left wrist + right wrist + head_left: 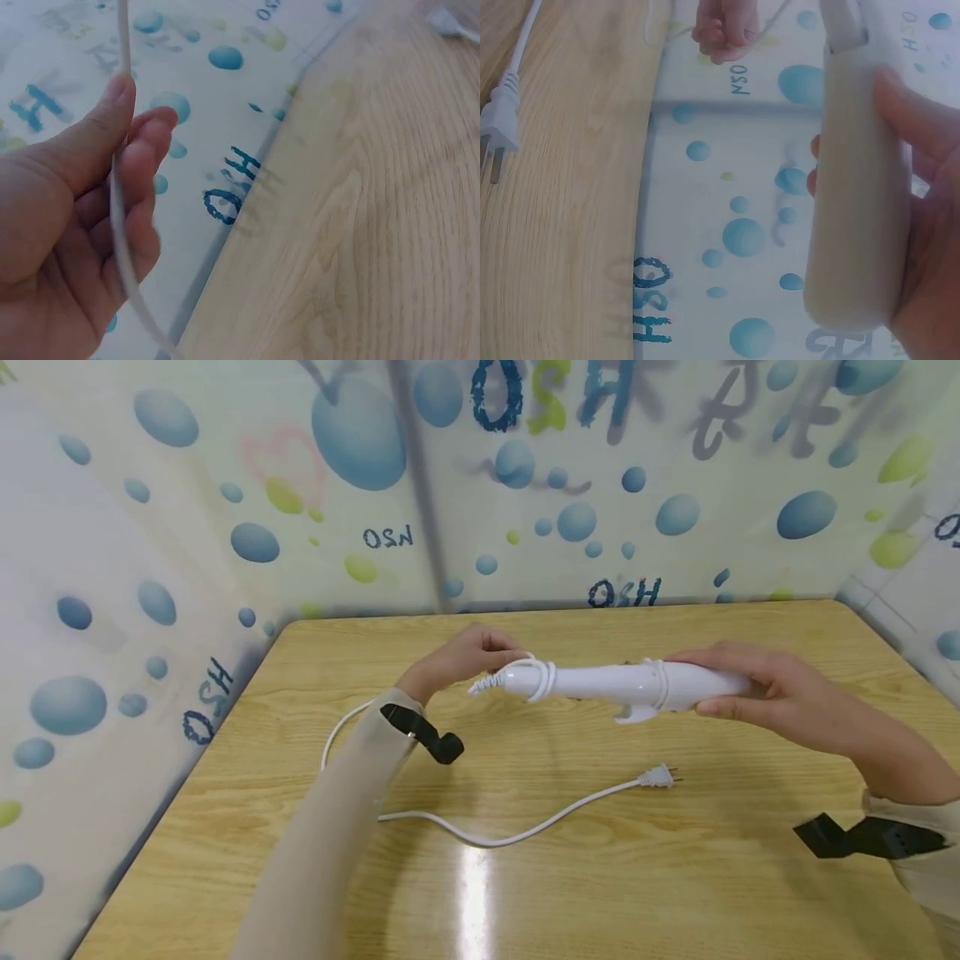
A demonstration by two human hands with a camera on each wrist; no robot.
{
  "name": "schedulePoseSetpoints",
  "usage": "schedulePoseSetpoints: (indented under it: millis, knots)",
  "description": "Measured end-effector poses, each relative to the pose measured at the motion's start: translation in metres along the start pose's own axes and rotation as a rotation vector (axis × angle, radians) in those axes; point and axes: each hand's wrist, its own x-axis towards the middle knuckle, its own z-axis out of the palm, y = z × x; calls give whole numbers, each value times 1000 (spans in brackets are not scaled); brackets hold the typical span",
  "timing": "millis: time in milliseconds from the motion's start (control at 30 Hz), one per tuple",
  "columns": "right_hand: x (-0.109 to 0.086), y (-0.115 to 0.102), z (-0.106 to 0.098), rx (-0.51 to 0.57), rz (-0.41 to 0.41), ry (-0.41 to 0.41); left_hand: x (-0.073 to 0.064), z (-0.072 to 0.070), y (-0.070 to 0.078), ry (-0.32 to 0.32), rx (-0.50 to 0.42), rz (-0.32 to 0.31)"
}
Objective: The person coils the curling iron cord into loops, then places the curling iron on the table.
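Observation:
A white curling iron point(600, 682) is held up over the table, lying level across the head view. My right hand point(780, 693) grips its thick end, thumb along one side and fingers round the other, as the right wrist view also shows on the body point(859, 195). Turns of white cord point(542, 680) wrap round the other end and round the middle, near a small lever point(636, 713). My left hand point(468, 658), beside the wrapped end, pinches the cord point(124, 45) between thumb and curled fingers. The cord's loose length trails down behind the left forearm.
The two-pin plug point(657, 777) lies on the wooden table point(600, 877), with cord running left from it. Walls with a blue and green bubble print point(577, 521) stand behind and to the left of the table. A black strap with a camera point(423, 733) sits on the left wrist.

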Motion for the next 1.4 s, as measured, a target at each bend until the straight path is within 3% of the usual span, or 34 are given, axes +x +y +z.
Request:
schedulePoseSetpoints:
  millis: [133,333,533,667,833,1100,1300,1400]
  knots:
    - [0,3,1,2,-48,-79,4,0,6,13,99,-39]
    - [0,13,4,22,-17,-196,6,0,13,-27,247,40]
    - [4,21,12,-29,46,-269,1,3,29,-8,244,76]
    - [7,23,17,-79,105,-293,-2,4,40,11,255,141]
    - [10,24,19,-144,205,-285,-5,10,55,49,275,215]
    - [14,28,20,-264,270,-228,-20,29,77,111,191,199]
    - [15,34,20,-300,272,-162,-31,41,78,103,189,234]
    - [14,37,19,-302,280,-121,-36,45,74,86,185,214]
